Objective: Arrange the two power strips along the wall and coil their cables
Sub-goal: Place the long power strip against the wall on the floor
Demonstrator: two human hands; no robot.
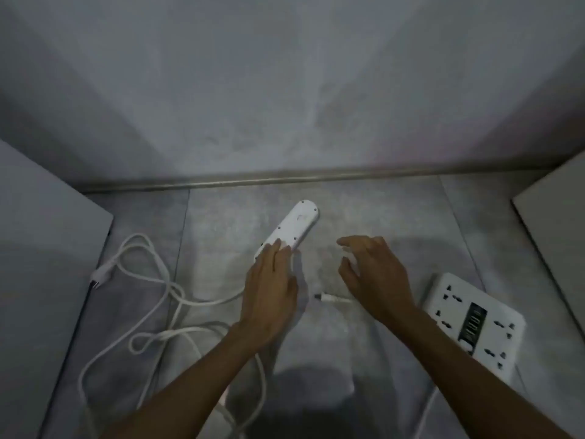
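Observation:
A long white power strip (292,224) lies face down on the grey floor, slanted toward the wall. My left hand (270,289) rests flat on its near end, fingers together. Its white cable (152,299) sprawls in loose loops to the left and ends in a plug (100,275). A square white power strip (474,321) with sockets and dark USB ports lies at the right. A small white plug (332,298) lies between my hands. My right hand (375,277) hovers above the floor, fingers spread and curled, holding nothing.
The wall (285,106) meets the floor at a metal skirting strip (285,180). A pale panel (41,232) stands at the left and another (557,217) at the right. Floor tiles stretch between them.

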